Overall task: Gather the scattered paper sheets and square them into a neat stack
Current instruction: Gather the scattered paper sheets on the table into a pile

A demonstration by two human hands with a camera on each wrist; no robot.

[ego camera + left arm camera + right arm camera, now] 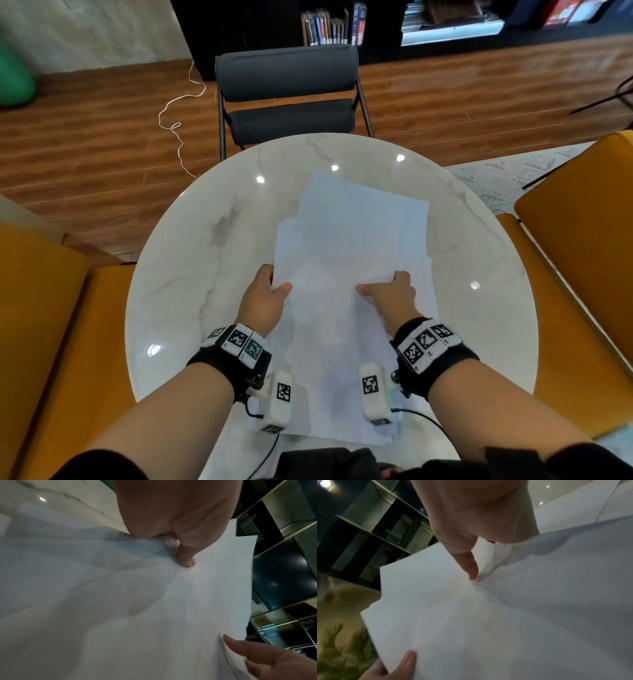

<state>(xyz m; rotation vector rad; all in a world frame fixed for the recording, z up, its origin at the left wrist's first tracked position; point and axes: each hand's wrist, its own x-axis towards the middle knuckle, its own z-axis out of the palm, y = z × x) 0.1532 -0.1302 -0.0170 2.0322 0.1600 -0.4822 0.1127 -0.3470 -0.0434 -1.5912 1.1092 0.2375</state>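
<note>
Several white paper sheets (337, 253) lie overlapping and skewed on a round marble table (191, 260). My left hand (278, 281) pinches the left edge of the upper sheets, thumb on top and fingers hidden underneath. My right hand (381, 283) pinches the right edge the same way. The held sheets (171, 601) are raised at the far end above the lower sheets (363, 195). In the left wrist view my left thumb (186, 559) presses on the paper. The right wrist view shows my right thumb (470, 568) on the sheets (471, 615), which bow slightly.
A dark chair (287, 92) stands at the far side of the table. Yellow seats flank it on the left (51, 325) and right (575, 257). A white cord (178, 113) trails on the wooden floor. Bookshelves (329, 27) line the back wall.
</note>
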